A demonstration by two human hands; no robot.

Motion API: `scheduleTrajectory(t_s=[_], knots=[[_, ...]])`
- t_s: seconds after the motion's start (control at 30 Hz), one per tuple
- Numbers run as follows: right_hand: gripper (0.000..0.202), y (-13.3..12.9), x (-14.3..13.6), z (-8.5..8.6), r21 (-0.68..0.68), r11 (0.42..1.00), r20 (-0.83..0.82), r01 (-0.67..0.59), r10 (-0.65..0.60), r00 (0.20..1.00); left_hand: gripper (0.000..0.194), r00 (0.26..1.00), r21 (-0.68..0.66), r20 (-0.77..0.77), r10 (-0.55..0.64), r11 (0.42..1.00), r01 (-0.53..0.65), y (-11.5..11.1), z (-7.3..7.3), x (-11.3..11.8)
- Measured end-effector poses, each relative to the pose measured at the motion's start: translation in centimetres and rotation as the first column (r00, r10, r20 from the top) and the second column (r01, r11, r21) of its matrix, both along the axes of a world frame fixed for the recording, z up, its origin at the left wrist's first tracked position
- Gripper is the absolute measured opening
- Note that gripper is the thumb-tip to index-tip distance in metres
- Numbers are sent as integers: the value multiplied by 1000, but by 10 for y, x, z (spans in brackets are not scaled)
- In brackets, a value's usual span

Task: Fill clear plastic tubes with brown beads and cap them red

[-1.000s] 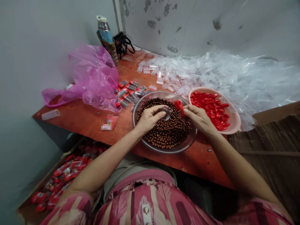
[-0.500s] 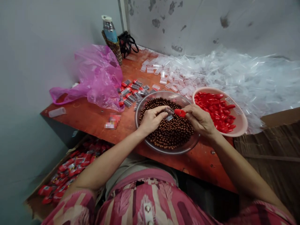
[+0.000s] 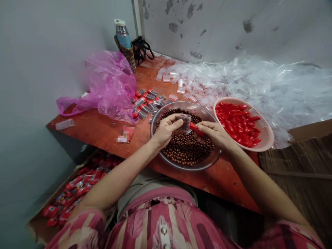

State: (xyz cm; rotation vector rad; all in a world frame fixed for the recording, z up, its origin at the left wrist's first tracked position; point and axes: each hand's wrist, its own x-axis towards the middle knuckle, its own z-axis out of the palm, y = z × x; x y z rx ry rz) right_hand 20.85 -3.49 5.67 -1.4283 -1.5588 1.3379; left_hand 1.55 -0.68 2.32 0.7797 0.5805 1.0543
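So I've got both hands over the metal bowl [image 3: 207, 162] of brown beads [image 3: 185, 150], which sits at the near edge of the red table [image 3: 103, 129]. My left hand [image 3: 166, 130] has a little clear tube [image 3: 185, 122] pinched between thumb and fingertips, fingers curled tight round it, and it's up just above the beads, not resting on them. The tube's long axis runs roughly level, left to right, with its mouth end pointing right toward my other hand. My right hand [image 3: 214, 133] is closed on a red cap [image 3: 195, 128], thumb and forefinger pressed together on it, and the cap points left, lined up with the tube and touching its mouth end. Can't tell whether it's fully seated. Just right of the bowl, nearly touching its rim, is the pink basket [image 3: 267, 138] full of loose red caps [image 3: 238, 121]. Behind the bowl there's a big spread of empty clear tubes [image 3: 246, 83], and just left and behind the bowl a small cluster of filled, capped ones [image 3: 145, 102]. Further left of that is a crumpled pink bag [image 3: 109, 83], and way back from the bowl in the corner stands a bottle [image 3: 123, 38]. Below the table, left of the bowl, a box [image 3: 77, 186] holds red packets.
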Motion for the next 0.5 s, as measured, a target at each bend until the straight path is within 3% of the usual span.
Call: scheduleTrajectory(t_s=[0.07, 0.17, 0.33, 0.5], knots=[[32, 1, 0, -2, 158, 987, 78, 13, -25, 997, 41, 1000, 14, -6, 4, 1000, -4, 0, -1, 1], [35, 3, 0, -3, 372, 926, 187, -68, -3, 982, 39, 1000, 62, -26, 4, 998, -2, -1, -3, 3], [29, 9, 5, -3, 487, 852, 399, -194, -19, 917, 36, 993, 180, -115, 39, 983, -18, -1, -8, 3], [38, 11, 15, 5, 647, 757, 354, -87, -197, 914, 29, 937, 381, -315, 154, 924, -23, -2, -12, 3]])
